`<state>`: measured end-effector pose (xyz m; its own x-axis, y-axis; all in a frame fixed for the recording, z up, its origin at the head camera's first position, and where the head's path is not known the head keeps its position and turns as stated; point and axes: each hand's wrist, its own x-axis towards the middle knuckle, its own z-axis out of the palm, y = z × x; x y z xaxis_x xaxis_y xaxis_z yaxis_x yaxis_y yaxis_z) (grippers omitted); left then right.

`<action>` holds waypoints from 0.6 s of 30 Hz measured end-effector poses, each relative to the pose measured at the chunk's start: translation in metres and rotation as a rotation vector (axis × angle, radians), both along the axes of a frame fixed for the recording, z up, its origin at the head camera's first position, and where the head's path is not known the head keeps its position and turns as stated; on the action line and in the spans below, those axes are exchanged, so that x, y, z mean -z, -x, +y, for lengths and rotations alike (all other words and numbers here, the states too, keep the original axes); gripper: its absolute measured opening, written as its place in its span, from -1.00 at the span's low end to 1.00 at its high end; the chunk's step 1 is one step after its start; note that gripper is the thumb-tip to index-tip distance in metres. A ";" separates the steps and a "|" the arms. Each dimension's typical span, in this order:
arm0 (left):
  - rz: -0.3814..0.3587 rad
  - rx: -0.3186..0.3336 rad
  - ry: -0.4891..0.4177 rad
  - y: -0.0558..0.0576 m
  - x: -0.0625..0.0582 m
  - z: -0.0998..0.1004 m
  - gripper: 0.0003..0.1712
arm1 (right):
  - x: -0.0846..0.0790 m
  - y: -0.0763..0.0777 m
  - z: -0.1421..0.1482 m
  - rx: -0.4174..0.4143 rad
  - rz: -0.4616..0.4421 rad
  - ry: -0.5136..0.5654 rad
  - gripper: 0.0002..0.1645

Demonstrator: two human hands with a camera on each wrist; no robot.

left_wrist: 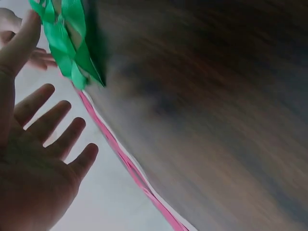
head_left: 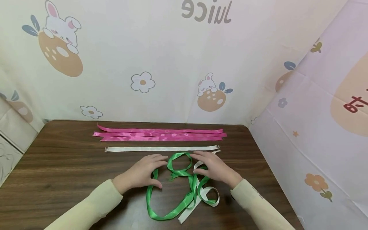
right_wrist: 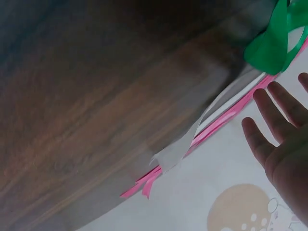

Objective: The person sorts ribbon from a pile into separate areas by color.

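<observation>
A long green satin ribbon lies in loose loops on the table, tangled with a white ribbon at its right side. My left hand hovers at the left of the loops, thumb and fingers spread. In the left wrist view, that hand shows an empty palm beside the green ribbon. My right hand is over the right part of the tangle, covering some of the white ribbon. Its fingers look extended in the right wrist view, with the green ribbon just beyond them.
Several pink ribbons lie side by side along the back of the dark wooden table. One straight white ribbon runs parallel in front of them. A printed curtain hangs behind the table, and another at the right.
</observation>
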<state>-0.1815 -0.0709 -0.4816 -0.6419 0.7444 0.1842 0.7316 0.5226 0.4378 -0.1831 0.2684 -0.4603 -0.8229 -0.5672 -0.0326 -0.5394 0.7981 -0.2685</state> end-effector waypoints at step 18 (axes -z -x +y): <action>-0.060 0.098 0.207 -0.017 0.002 -0.003 0.09 | 0.003 -0.027 -0.023 -0.126 0.005 -0.083 -0.32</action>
<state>-0.1644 -0.0734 -0.4839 -0.5702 0.8214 -0.0152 0.7588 0.5337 0.3734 -0.1559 0.2456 -0.4635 -0.7458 -0.6614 -0.0795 -0.6378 0.7434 -0.2015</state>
